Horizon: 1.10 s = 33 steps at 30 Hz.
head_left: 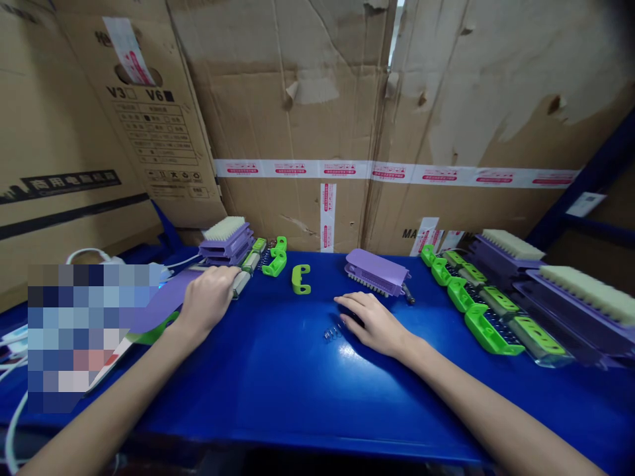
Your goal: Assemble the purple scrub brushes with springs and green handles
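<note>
At the left row of parts, my left hand [208, 301] is closed, its fingertips curled at the near end of a clear plastic container [242, 283]; the back of the hand hides part of the grip. My right hand [374, 322] rests over the blue table with its fingers stretched out and apart. Just beside its fingertips lies a small metal coil spring [332, 332]. Beyond that hand is a purple brush body [377, 270], bristles downward, with a small metal piece at its right end. A green bracket [300, 279] lies between the two hands, farther back.
Purple brush parts with pale bristles [225, 228] are stacked at the left. On the right are green brackets [489, 334], clear containers with green tops [538, 337] and more bristle heads [588, 291]. Cardboard [297, 119] walls the back. White cables [14, 423] and a blurred-out item lie left.
</note>
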{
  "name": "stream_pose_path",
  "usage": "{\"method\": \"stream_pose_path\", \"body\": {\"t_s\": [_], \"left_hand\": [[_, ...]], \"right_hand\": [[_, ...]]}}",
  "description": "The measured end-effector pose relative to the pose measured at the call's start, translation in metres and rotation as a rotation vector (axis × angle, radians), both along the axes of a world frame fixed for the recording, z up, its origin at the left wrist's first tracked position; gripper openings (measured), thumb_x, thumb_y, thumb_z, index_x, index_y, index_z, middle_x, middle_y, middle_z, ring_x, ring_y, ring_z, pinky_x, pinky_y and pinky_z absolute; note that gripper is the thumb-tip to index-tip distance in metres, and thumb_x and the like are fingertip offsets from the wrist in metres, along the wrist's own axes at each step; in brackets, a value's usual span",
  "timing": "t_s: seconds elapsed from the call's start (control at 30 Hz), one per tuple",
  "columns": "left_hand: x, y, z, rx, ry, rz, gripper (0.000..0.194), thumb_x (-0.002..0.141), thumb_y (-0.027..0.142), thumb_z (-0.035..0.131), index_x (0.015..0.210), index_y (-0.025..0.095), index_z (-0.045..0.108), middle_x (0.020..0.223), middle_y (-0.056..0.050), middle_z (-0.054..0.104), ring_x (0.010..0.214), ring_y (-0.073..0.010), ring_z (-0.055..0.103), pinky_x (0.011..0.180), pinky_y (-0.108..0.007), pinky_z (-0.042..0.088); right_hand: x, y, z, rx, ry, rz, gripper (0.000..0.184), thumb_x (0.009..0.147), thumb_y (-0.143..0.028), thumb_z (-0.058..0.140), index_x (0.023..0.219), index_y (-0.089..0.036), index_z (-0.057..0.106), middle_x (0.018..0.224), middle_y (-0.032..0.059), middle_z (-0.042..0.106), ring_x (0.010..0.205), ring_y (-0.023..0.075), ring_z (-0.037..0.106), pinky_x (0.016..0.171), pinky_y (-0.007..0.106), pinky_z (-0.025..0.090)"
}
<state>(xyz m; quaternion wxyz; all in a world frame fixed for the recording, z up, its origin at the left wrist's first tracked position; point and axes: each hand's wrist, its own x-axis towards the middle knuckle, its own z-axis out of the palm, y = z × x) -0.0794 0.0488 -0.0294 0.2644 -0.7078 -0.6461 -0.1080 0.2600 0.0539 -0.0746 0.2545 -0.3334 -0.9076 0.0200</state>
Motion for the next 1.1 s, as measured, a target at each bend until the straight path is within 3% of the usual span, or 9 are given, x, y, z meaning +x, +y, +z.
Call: {"method": "stream_pose_path", "body": {"t_s": [0.17, 0.27, 0.37, 0.63, 0.8, 0.97, 1.1], "left_hand": [[-0.014, 0.007, -0.006, 0.136, -0.129, -0.227, 0.035, 0.090, 0.022, 0.034, 0.095, 0.014, 0.067, 0.096, -0.010, 0.070, 0.089, -0.0239, 0.064, 0.076, -0.032, 0.047], [-0.021, 0.012, -0.011, 0.119, -0.205, -0.335, 0.034, 0.089, 0.022, 0.034, 0.087, 0.014, 0.067, 0.091, -0.009, 0.070, 0.088, -0.0218, 0.064, 0.079, -0.030, 0.047], [-0.027, 0.015, -0.015, 0.079, -0.244, -0.369, 0.034, 0.087, 0.021, 0.034, 0.091, 0.014, 0.067, 0.093, -0.010, 0.070, 0.088, -0.0219, 0.063, 0.080, -0.031, 0.048], [-0.032, 0.022, -0.023, -0.028, -0.247, -0.333, 0.040, 0.080, 0.020, 0.033, 0.097, 0.012, 0.068, 0.102, -0.014, 0.068, 0.095, -0.0246, 0.063, 0.085, -0.035, 0.049], [-0.028, 0.020, -0.027, -0.052, -0.204, -0.236, 0.041, 0.082, 0.024, 0.035, 0.102, 0.010, 0.068, 0.106, -0.015, 0.067, 0.098, -0.0268, 0.061, 0.087, -0.038, 0.048], [-0.018, 0.013, -0.021, -0.057, -0.129, -0.172, 0.041, 0.086, 0.029, 0.032, 0.093, 0.013, 0.070, 0.091, -0.014, 0.068, 0.087, -0.0274, 0.062, 0.081, -0.039, 0.048], [-0.014, 0.014, -0.014, -0.020, -0.063, -0.133, 0.039, 0.088, 0.036, 0.037, 0.094, 0.013, 0.068, 0.091, -0.015, 0.066, 0.089, -0.0293, 0.060, 0.079, -0.040, 0.046]], "right_hand": [[0.000, 0.000, 0.000, -0.001, -0.006, -0.001, 0.036, 0.094, -0.028, 0.043, 0.125, -0.014, 0.054, 0.120, 0.0128, 0.061, 0.106, 0.0221, 0.057, 0.091, 0.042, 0.046], [0.001, 0.000, 0.000, 0.000, -0.006, -0.001, 0.036, 0.094, -0.028, 0.043, 0.125, -0.013, 0.054, 0.120, 0.0126, 0.061, 0.106, 0.0224, 0.057, 0.091, 0.042, 0.046], [0.001, 0.000, 0.000, -0.003, -0.003, -0.002, 0.035, 0.094, -0.028, 0.043, 0.125, -0.014, 0.054, 0.120, 0.0120, 0.061, 0.105, 0.0221, 0.057, 0.091, 0.041, 0.046], [-0.001, -0.001, 0.001, -0.008, -0.006, 0.002, 0.035, 0.094, -0.026, 0.043, 0.125, -0.014, 0.054, 0.119, 0.0128, 0.062, 0.104, 0.0221, 0.057, 0.090, 0.042, 0.047], [-0.001, -0.001, 0.000, -0.017, -0.006, -0.007, 0.035, 0.094, -0.027, 0.043, 0.125, -0.015, 0.054, 0.119, 0.0124, 0.062, 0.105, 0.0216, 0.058, 0.090, 0.041, 0.046], [-0.001, -0.001, 0.001, -0.016, -0.014, -0.007, 0.035, 0.094, -0.026, 0.042, 0.125, -0.014, 0.054, 0.119, 0.0128, 0.062, 0.105, 0.0212, 0.057, 0.090, 0.041, 0.046], [-0.001, -0.001, 0.001, -0.010, -0.018, -0.004, 0.036, 0.094, -0.026, 0.042, 0.126, -0.015, 0.054, 0.119, 0.0126, 0.062, 0.105, 0.0211, 0.057, 0.090, 0.041, 0.046]]}}
